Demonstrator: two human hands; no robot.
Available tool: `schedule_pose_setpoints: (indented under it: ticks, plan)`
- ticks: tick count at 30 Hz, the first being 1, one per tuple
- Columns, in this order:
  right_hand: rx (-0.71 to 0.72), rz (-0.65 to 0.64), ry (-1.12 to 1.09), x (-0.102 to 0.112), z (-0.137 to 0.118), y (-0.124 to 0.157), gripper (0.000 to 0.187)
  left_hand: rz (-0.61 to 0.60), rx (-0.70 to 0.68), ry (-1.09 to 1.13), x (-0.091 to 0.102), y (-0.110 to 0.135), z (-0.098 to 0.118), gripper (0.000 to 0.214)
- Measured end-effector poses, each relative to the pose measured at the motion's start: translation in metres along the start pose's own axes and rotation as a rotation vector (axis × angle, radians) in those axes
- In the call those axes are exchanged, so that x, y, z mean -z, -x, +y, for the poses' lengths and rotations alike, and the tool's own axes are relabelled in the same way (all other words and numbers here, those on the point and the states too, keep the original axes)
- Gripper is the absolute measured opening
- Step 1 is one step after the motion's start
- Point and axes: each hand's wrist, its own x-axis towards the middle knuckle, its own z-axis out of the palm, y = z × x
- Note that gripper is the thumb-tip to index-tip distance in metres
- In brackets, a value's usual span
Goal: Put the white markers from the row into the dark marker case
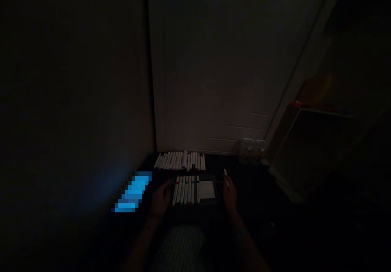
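The scene is very dark. A dark case (195, 207) lies on the floor in front of me, with several white markers (185, 189) lined up in its left part and a pale empty area on the right. My left hand (160, 198) rests at the case's left edge, fingers curled against it. My right hand (229, 194) is at the case's right edge and holds a white marker (226, 177) that points up and away. A second row of several white markers (180, 161) lies on the floor beyond the case, near the wall.
A glowing blue screen (133, 192) lies on the floor to the left. A pale door or wall panel (214, 80) stands behind. Small clear containers (252, 150) sit at its foot, and a dark box or cabinet (311, 150) stands to the right.
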Motion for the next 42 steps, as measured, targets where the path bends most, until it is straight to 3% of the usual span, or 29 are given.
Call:
schedule_pose_setpoints:
  ticks: [5,11,27,42]
  plan:
    - [0.097,0.07,0.112,0.002,0.001,-0.003,0.041,-0.064,0.007,0.031,0.004,0.002,0.014,0.038]
    - [0.12,0.101,0.163,0.0,0.003,-0.004,0.042,-0.088,-0.005,0.04,0.004,0.002,0.012,0.035]
    - [0.013,0.098,0.123,0.001,-0.004,-0.001,0.041,-0.075,-0.021,0.036,0.001,0.0,0.003,0.032]
    - [-0.054,0.138,-0.093,0.003,-0.003,-0.002,0.044,-0.063,-0.072,0.013,0.003,-0.001,0.006,0.031]
